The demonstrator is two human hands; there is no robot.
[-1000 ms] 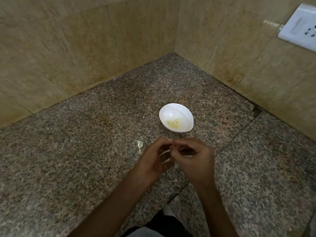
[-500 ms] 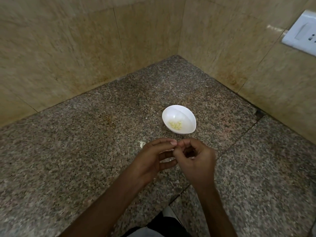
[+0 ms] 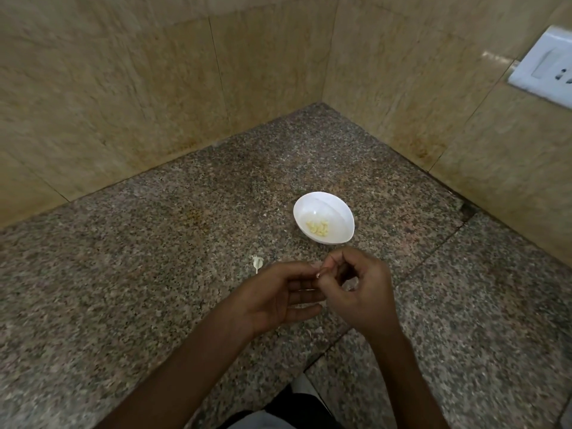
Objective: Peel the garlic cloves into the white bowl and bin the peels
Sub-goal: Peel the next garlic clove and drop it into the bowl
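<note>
- Garlic clove (image 3: 318,275), only a pale speck showing, is pinched between the fingertips of the left hand (image 3: 278,297) and right hand (image 3: 363,294), just in front of the white bowl (image 3: 337,209).
- Left fingers lie nearly straight, their tips on the clove; right fingers curl in around it.
- Peeled cloves (image 3: 318,228) sit in the bowl; a peel scrap (image 3: 257,263) lies on the granite counter (image 3: 154,274).
- Likely best: steady with the left, lift skin with a right nail and keep peels together, as no bin is in view.
</note>
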